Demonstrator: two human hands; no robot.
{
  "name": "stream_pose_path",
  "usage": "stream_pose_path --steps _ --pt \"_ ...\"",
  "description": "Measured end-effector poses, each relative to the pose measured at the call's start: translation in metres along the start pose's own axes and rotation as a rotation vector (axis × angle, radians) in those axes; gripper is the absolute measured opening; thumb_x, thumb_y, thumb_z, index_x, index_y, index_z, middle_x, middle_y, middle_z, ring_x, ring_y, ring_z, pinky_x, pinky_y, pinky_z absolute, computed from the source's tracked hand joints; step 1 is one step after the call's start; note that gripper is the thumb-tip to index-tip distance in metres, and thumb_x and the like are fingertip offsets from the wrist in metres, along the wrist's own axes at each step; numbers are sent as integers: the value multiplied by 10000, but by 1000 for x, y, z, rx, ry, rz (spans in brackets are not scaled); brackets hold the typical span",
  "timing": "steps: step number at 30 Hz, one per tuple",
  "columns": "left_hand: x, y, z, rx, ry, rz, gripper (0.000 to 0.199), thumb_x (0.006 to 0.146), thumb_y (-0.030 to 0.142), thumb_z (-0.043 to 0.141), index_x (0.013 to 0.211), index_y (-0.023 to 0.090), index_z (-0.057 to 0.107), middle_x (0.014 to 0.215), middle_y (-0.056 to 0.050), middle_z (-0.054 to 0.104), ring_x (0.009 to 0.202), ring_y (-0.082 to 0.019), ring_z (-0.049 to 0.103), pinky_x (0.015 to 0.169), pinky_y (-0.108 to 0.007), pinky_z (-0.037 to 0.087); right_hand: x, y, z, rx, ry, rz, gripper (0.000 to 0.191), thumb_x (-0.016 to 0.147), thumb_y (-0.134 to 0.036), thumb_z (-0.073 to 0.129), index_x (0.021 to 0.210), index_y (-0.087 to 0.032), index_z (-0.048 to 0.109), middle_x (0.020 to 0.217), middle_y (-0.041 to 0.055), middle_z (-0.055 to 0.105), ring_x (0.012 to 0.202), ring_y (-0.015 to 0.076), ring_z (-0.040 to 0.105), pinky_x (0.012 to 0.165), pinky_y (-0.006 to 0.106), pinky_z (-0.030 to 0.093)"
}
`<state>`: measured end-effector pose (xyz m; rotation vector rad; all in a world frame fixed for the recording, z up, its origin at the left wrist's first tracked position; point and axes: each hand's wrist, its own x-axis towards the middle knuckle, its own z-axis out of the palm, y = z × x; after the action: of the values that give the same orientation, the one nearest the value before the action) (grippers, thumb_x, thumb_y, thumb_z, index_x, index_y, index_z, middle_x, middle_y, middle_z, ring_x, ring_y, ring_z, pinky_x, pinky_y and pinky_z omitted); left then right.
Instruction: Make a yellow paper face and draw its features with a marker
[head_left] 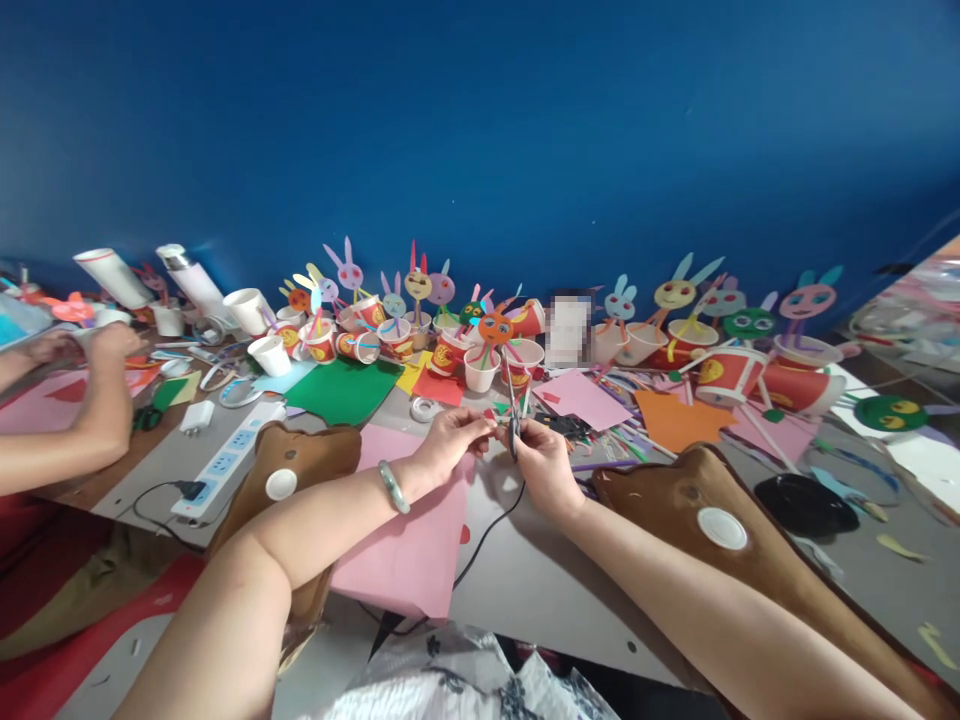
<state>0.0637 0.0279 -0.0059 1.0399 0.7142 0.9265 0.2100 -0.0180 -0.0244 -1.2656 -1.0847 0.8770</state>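
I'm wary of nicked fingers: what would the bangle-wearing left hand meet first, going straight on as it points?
Most likely the metal scissors with dark handles, held in the right hand just beyond the fingertips of the left hand, though depth there is hard to judge.

a white power strip (pixel 231 455) lies just beside a brown pad (pixel 319 455).

The scissors (pixel 514 428) had metal blades. The pink sheet (pixel 409 530) was smooth, matt paper; the brown cushions (pixel 667 500) looked like soft plush cloth, the power strip (pixel 229 460) smooth plastic, the bangle (pixel 394 487) polished and glossy, the bench (pixel 570 600) smooth.
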Motion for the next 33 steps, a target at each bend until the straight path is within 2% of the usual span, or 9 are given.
stream_pose_path --steps 8,17,21,22,26,30,33 --pt "-6 11 1 17 -26 -43 408 621 449 933 731 136 695 599 29 620 527 -74 537 545 -230 411 -6 -7 -9 10 -79 58 384 745 -489 833 625 -195 617 615 -13 565 605 125 452 589 275 385" --pt "0 21 -8 -49 93 -68 418 684 481 892 769 157 643 624 55 591 564 -54 552 579 -201 423 -9 -10 -7 32 -79 40 420 758 -554 813 634 -206 613 628 3 585 602 137 479 598 283 430" --pt "-9 17 -1 -74 30 -128 475 642 456 933 907 153 682 757 21 671 636 -70 611 627 -215 469 -12 -13 -6 40 -52 34 438 754 -578 815 640 -214 599 626 2 581 602 141 478 601 286 435" --pt "-12 15 2 -77 10 -140 489 602 439 955 881 146 681 759 9 681 637 -74 614 620 -217 465 -12 -13 -6 41 -51 37 438 747 -581 821 645 -214 605 630 4 588 606 143 484 605 286 439" --pt "-20 12 8 -83 -19 -142 455 606 454 938 775 148 647 715 8 666 638 -78 612 620 -218 467 -14 -14 -6 17 -97 21 443 754 -606 811 666 -215 621 633 10 607 608 151 499 603 290 443" --pt "-20 20 3 -64 -14 -133 401 640 391 901 803 165 613 687 25 657 577 -75 600 522 -197 404 -10 -18 -14 -82 -187 -54 402 795 -560 788 679 -204 640 650 8 597 630 152 501 610 289 432" --pt "-17 30 -3 -29 -21 -82 366 693 374 854 825 187 568 685 36 676 451 -33 481 442 -187 290 -1 -31 -28 -195 -209 -133 368 805 -505 783 680 -203 614 671 1 587 658 148 498 626 282 430"
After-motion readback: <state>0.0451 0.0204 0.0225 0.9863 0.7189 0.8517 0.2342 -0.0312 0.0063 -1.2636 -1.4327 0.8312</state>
